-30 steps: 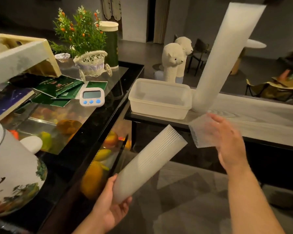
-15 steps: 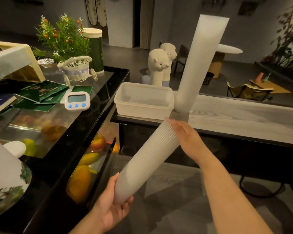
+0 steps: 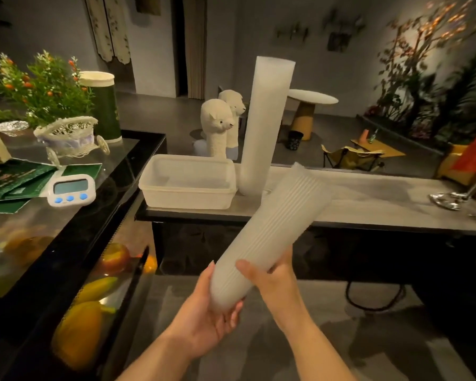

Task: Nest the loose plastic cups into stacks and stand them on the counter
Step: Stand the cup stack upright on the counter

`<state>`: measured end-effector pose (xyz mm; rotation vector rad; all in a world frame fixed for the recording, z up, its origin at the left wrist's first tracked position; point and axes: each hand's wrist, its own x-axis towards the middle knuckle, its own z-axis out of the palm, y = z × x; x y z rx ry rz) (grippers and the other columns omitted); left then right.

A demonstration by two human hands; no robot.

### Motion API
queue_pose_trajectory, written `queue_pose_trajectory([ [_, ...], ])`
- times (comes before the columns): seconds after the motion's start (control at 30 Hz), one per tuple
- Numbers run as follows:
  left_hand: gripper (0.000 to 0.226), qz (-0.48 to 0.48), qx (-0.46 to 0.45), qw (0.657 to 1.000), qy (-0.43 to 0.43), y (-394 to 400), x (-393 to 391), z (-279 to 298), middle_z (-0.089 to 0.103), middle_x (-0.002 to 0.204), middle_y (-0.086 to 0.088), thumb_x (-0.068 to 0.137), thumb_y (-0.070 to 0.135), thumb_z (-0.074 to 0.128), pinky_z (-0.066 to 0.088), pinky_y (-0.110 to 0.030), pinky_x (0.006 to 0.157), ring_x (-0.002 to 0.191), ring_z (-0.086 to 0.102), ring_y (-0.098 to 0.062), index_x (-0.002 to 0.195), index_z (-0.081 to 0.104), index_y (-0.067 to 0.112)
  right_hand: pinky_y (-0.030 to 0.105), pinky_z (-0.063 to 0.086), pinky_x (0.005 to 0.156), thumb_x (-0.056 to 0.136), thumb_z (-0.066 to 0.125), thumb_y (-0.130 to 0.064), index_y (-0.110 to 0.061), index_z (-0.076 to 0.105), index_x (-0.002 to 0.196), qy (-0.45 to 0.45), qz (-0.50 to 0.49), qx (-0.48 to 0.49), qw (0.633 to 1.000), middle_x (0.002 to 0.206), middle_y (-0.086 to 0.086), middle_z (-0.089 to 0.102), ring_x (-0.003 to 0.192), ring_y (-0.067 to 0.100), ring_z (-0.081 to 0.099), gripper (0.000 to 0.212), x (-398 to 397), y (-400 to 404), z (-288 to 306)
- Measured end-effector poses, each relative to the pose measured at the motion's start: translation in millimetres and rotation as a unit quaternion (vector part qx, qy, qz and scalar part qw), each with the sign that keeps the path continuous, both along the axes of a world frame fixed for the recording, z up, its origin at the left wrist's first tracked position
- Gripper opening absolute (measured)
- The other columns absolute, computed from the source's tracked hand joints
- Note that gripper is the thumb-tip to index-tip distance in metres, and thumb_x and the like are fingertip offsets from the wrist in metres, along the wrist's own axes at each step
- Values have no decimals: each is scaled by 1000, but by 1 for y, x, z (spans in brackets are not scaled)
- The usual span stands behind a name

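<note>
We see the long pale wooden surface (image 3: 368,199) running across the middle of the view, with the black glass display case (image 3: 74,232) meeting it on the left, fruit showing behind its glass. On the surface stands the tall stack of nested plastic cups (image 3: 267,125), upright with a slight lean, its foot just beside the empty white plastic tub (image 3: 188,182). In front of the surface, and below its edge at the near end, we hold the second stack of cups (image 3: 270,232) tilted, its upper end reaching up and to the right over the edge of the surface. Our left hand (image 3: 204,312) cups the bottom end of this stack, thumb up along its left side and fingers curled under it. Our right hand (image 3: 272,279) grips the same stack a little higher, thumb across the front and fingers wrapped behind. Two alpaca figures (image 3: 217,125) stand on the floor behind the tub. On the display case lies a white digital timer (image 3: 70,189), near a small wicker cart (image 3: 72,136).
</note>
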<state>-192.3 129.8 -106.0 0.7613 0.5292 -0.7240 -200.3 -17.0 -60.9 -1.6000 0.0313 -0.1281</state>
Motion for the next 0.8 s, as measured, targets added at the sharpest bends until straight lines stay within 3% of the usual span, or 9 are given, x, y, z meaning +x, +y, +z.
queue_pose_trajectory([
  [0.1, 93, -85, 12, 995, -46, -20, 4, 10, 68, 106, -20, 74, 79, 53, 52, -36, 73, 83, 65, -27, 126, 60, 3, 28, 57, 81, 64, 89, -21, -37, 34, 135, -21, -42, -22, 999, 120, -9, 59, 107, 5, 62, 91, 3, -28, 16],
  [0.23, 68, -86, 66, 992, -70, -26, 11, 19, 71, 112, -21, 81, 74, 49, 50, -41, 75, 87, 67, -30, 125, 57, 22, 30, 54, 88, 71, 83, -13, -33, 27, 130, -80, -123, -36, 989, 119, -9, 54, 107, 7, 59, 84, 26, -72, 61],
  [0.37, 56, -50, 113, 990, -61, -1, 16, 14, 73, 109, -17, 88, 60, 55, 49, -38, 71, 86, 66, -27, 125, 57, 19, 48, 49, 100, 69, 86, -27, -35, 26, 134, -108, -180, -99, 973, 126, -7, 52, 115, 15, 55, 88, 83, -116, 99],
  [0.43, 50, -31, 139, 989, -50, 14, 19, 7, 73, 110, -16, 88, 53, 59, 50, -38, 72, 89, 67, -28, 124, 61, 18, 51, 48, 102, 69, 86, -33, -35, 27, 138, -108, -181, -152, 966, 129, -9, 50, 117, 17, 53, 91, 115, -125, 107],
  [0.6, 37, 23, 177, 984, -11, 34, 25, 1, 72, 110, -14, 91, 41, 58, 46, -36, 70, 93, 64, -28, 117, 66, 16, 50, 43, 106, 71, 85, -33, -36, 24, 146, -82, -153, -212, 962, 135, -7, 47, 122, 20, 46, 97, 178, -117, 97],
  [0.8, 32, 54, 211, 976, 3, 45, 29, -10, 74, 93, -15, 93, 35, 59, 46, -35, 68, 79, 64, -28, 113, 67, 11, 48, 42, 107, 73, 82, -40, -40, 16, 149, -61, -146, -180, 971, 142, -6, 45, 128, 23, 47, 101, 208, -100, 58],
])
